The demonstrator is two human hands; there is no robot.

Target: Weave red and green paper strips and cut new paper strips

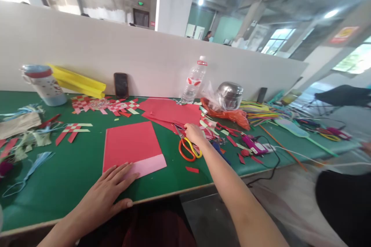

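My left hand [114,185] lies flat with its fingers stretched out, pressing on the near edge of a red paper sheet [131,141]. A pink strip [149,164] runs along that edge, partly under my fingers. Farther right, my right hand [195,134] is curled closed beside the scissors [187,150], close to their pivot. Its fingertips are mostly hidden, so what they grip, if anything, does not show. The scissors have one orange and one yellow handle, and their blades point toward a stack of red paper [176,112].
Behind stand a patterned cup [45,87], a phone [121,85], a plastic bottle [193,83] and a metal container [230,94]. Woven paper pieces [106,104] lie left. Scraps, a pink device [253,144] and a dark cable [272,173] lie right. A person's dark clothing [342,197] shows at far right.
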